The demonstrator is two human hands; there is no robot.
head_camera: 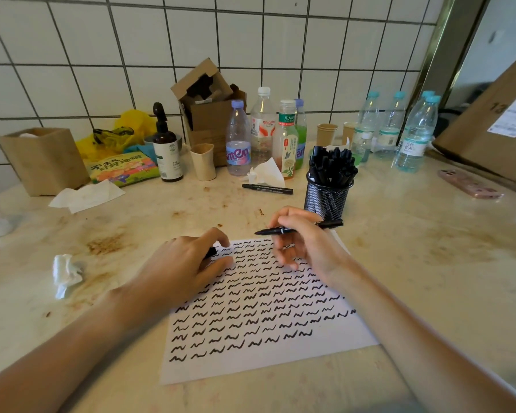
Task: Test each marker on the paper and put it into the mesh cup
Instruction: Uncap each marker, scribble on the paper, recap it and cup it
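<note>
A crumpled tissue (65,274) lies on the stained stone counter (414,263). The left hand (181,268) curls around something small and black, probably a cap. The right hand (303,241) pinches 1 slim black marker (298,229) above the scribbled paper (259,347), near the round mesh cup (326,198).

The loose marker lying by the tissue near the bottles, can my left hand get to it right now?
Probably not at once: the left hand grips a cap. The counter up to the loose marker lies bare.
</note>
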